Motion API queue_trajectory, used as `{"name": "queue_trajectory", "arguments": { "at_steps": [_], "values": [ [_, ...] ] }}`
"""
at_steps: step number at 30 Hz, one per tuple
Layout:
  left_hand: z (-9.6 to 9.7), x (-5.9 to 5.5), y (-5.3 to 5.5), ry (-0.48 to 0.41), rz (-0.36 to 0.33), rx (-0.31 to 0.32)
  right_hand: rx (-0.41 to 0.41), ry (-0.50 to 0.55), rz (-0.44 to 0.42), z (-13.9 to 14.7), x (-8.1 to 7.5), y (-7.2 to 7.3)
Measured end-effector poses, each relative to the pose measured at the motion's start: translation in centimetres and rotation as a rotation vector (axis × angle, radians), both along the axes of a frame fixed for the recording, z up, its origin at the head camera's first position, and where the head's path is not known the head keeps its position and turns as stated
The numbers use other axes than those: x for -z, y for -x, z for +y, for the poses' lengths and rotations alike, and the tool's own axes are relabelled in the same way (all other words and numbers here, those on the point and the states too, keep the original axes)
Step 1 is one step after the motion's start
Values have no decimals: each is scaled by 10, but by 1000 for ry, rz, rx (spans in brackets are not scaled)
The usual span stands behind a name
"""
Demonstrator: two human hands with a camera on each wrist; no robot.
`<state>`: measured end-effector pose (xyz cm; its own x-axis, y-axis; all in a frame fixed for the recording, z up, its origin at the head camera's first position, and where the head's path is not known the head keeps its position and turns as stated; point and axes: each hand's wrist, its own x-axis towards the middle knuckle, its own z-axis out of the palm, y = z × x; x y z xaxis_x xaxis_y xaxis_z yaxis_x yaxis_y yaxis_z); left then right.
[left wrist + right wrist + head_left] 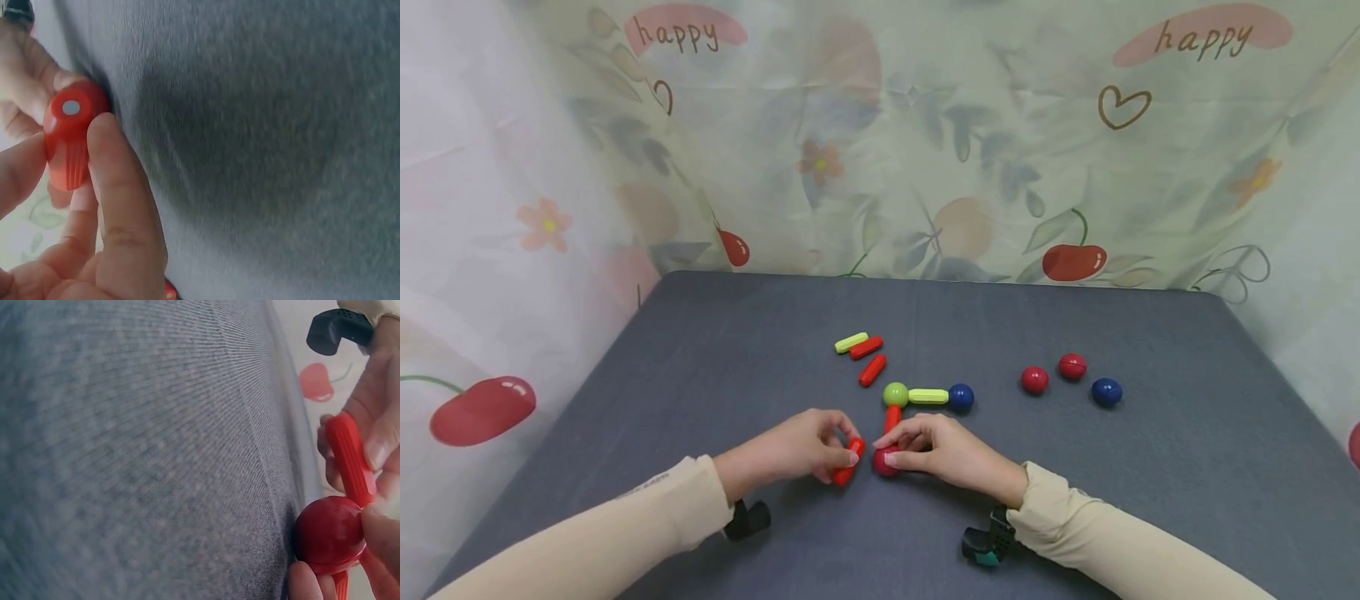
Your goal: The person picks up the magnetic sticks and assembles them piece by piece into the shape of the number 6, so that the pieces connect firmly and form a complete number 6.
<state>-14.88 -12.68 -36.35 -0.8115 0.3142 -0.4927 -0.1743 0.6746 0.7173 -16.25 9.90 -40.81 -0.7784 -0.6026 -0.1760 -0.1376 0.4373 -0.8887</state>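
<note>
curtain (715, 167): printed cloth across the top of the head view, behind everything.
table (737, 350): dark grey, filling the lower frame, under all the pieces.
right hand (951, 450): lower centre, fingers and thumb pinching the held ball (883, 463) at the foot of the chain (896, 395).
left hand (805, 446): just left of that, pinching the held rod (844, 476) in its fingertips.
chain: centre frame — green ball (896, 390) at the corner, yellow rod (928, 397) out to a blue ball (961, 397) on the right, red rod (892, 417) running down to the held ball. the step in hand looks like adding one more rod here.
loose balls: right of centre, two red ones (1034, 380) (1072, 366) and a blue one (1107, 392).
held ball: red, lower centre; fingers partly cover where it meets the red rod, so i cannot tell how snug that is.
held rod: red, tilted, just beside the held ball in the head view.
loose rods: upper centre of the table, a yellow one (851, 342) and two red (867, 347) (872, 370).
disc (70, 107): pale, on the held rod's end, perhaps a magnet — the next move probably calls for steadying the ball and meeting it end-on.
</note>
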Motion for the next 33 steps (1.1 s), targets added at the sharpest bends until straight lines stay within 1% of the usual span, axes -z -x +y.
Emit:
{"name": "queue_trajectory", "arguments": {
  "at_steps": [4, 7, 10, 13, 20, 25, 33],
  "values": [
    [6, 2, -4, 18, -49, 21, 5, 13, -9, 0, -1, -1],
    [9, 6, -7, 6, -88, 31, 15, 17, -14, 0, -2, -2],
    [10, 10, -11, -43, -124, 30, 20, 12, -12, 0, -4, -3],
    [12, 13, -16, -97, -152, 11, 23, 7, -6, -1, -5, -4],
    [16, 16, -24, -159, -169, -38, 26, 19, -10, -1, -5, -5],
    [20, 19, -25, -197, -181, -67, 27, 25, -12, -1, -5, -5],
    [24, 22, -26, -223, -187, -90, 31, 34, -37, -2, -3, -3]
  ]
}}
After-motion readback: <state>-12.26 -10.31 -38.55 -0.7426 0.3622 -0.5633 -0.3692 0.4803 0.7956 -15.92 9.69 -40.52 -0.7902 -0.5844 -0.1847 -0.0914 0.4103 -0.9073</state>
